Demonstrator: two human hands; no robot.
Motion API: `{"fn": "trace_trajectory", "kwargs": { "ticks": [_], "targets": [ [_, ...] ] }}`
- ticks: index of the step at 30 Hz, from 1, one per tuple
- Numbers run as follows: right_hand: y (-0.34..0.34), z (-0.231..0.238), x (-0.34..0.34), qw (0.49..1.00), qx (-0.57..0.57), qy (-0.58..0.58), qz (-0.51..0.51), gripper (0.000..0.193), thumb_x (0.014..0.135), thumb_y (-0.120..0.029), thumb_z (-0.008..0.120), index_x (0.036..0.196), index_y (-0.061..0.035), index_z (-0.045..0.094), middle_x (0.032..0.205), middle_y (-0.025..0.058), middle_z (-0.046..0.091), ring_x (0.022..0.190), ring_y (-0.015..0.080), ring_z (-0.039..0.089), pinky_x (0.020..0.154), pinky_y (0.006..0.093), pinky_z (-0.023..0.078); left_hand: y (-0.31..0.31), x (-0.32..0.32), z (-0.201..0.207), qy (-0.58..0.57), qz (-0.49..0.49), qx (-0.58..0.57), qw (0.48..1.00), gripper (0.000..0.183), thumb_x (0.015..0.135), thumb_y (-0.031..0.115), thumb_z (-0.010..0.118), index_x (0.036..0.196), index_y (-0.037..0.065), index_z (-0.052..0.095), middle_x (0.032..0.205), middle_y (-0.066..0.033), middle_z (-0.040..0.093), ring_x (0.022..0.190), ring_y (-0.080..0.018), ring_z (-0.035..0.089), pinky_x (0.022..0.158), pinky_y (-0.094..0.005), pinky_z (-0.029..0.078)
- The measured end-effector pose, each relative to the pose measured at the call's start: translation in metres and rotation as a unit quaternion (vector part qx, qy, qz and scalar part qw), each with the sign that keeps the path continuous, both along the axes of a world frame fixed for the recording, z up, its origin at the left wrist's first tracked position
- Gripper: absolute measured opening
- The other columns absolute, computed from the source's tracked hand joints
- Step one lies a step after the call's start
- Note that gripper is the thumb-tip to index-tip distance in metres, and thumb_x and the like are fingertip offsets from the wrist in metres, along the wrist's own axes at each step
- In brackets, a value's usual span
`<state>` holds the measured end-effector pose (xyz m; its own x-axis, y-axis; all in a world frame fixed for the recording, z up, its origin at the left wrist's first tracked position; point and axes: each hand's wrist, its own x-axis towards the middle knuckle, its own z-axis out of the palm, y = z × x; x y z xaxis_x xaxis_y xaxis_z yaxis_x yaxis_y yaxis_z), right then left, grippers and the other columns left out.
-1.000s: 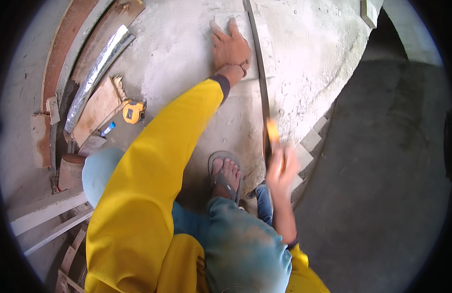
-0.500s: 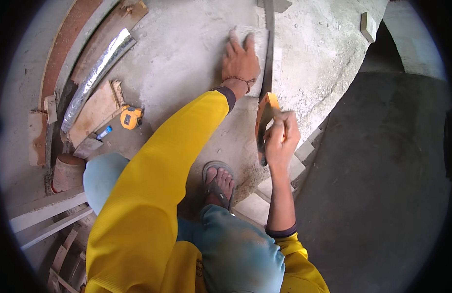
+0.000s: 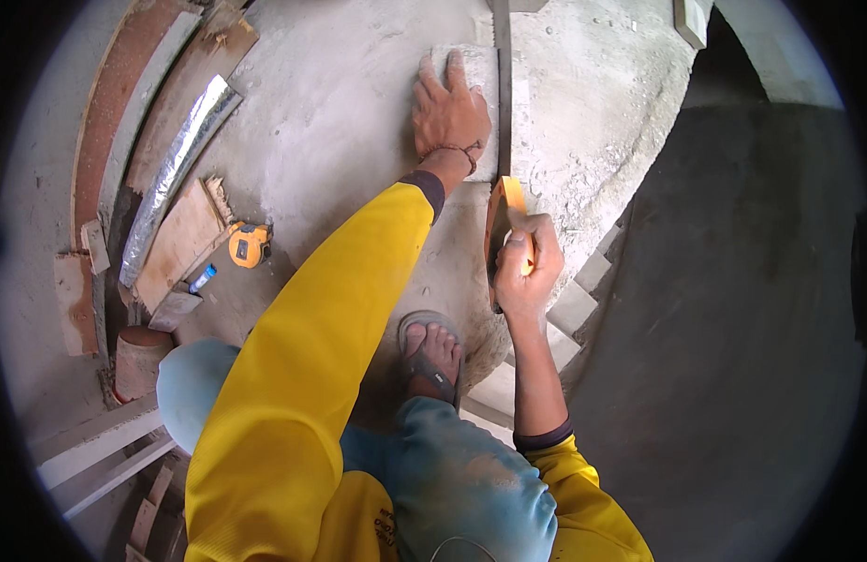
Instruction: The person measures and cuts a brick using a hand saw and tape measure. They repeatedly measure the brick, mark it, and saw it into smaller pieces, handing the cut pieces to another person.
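Seen from the head camera, the left hand (image 3: 449, 112) lies flat with fingers spread, pressing down on a pale grey slab (image 3: 478, 84) that rests on the rough concrete floor (image 3: 340, 122); it grips nothing. Just to the right of that hand a long narrow saw blade (image 3: 503, 103) runs along the slab's right edge, up toward the top of the picture. The right hand (image 3: 525, 272) is closed tight around the orange saw handle (image 3: 504, 211), near the lower end of the blade and close to the left wrist. Below the hands a foot in a sandal (image 3: 431, 354) stands on the floor beside pale stone blocks (image 3: 574, 304) stepped along the floor's right edge, past which the ground drops into dark shade. To the left, well apart from the hands, lie a yellow tape measure (image 3: 250, 244), a wooden board (image 3: 176, 245) and a silvery foil strip (image 3: 176, 173), with bare floor between them and the slab.
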<state>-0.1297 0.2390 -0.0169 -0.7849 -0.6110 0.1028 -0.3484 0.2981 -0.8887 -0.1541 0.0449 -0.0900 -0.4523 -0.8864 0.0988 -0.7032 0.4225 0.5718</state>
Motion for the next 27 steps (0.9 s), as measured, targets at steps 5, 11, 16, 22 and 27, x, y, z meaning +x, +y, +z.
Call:
{"fn": "trace_trajectory", "kwargs": {
  "ticks": [5, 11, 16, 22, 27],
  "targets": [
    [0.017, -0.017, -0.020, 0.995, -0.034, -0.092, -0.001, 0.016, 0.094, -0.006, 0.052, 0.100, 0.0016, 0.065, 0.078, 0.0117, 0.065, 0.066, 0.0126, 0.057, 0.063, 0.0303, 0.046, -0.017, -0.013, 0.005, 0.065, 0.011, 0.100, 0.993, 0.070, 0.097, 0.029, 0.061, 0.158, 0.015, 0.031, 0.157, -0.0250, 0.032, 0.137, -0.0448, 0.042, 0.108, -0.0523, 0.045],
    [0.015, -0.015, -0.018, 0.994, -0.069, -0.079, -0.004, 0.017, 0.092, -0.007, 0.054, 0.099, 0.0020, 0.066, 0.076, 0.0105, 0.063, 0.069, 0.0119, 0.058, 0.066, 0.0283, 0.047, -0.111, -0.016, -0.009, 0.017, -0.109, 0.166, 0.980, 0.059, 0.095, 0.044, 0.063, 0.140, 0.007, 0.052, 0.132, -0.0246, 0.060, 0.126, -0.0420, 0.056, 0.107, -0.0468, 0.045],
    [0.016, -0.006, -0.003, 0.998, -0.055, -0.021, 0.014, 0.015, 0.091, -0.006, 0.056, 0.101, -0.0011, 0.067, 0.074, 0.0127, 0.064, 0.064, 0.0206, 0.063, 0.062, 0.0311, 0.049, -0.091, 0.034, -0.027, 0.061, -0.048, 0.164, 0.983, 0.061, 0.097, 0.048, 0.060, 0.138, 0.005, 0.052, 0.135, -0.0261, 0.060, 0.129, -0.0399, 0.057, 0.110, -0.0427, 0.043],
    [-0.021, -0.008, 0.045, 0.997, -0.064, 0.028, -0.040, 0.014, 0.092, -0.003, 0.053, 0.096, 0.0033, 0.064, 0.067, 0.0137, 0.057, 0.058, 0.0151, 0.057, 0.059, 0.0301, 0.046, -0.046, 0.052, -0.029, 0.121, 0.048, 0.176, 0.976, 0.079, 0.095, 0.039, 0.065, 0.152, -0.006, 0.032, 0.151, -0.0294, 0.043, 0.139, -0.0424, 0.046, 0.116, -0.0437, 0.038],
    [-0.012, -0.005, 0.027, 0.997, -0.072, 0.003, -0.016, 0.013, 0.091, -0.007, 0.056, 0.098, -0.0009, 0.066, 0.070, 0.0192, 0.063, 0.061, 0.0338, 0.066, 0.059, 0.0364, 0.050, -0.001, 0.069, -0.016, 0.142, 0.041, 0.145, 0.978, 0.082, 0.093, 0.042, 0.068, 0.154, -0.001, 0.032, 0.149, -0.0279, 0.049, 0.137, -0.0410, 0.049, 0.113, -0.0432, 0.041]
  ]
}}
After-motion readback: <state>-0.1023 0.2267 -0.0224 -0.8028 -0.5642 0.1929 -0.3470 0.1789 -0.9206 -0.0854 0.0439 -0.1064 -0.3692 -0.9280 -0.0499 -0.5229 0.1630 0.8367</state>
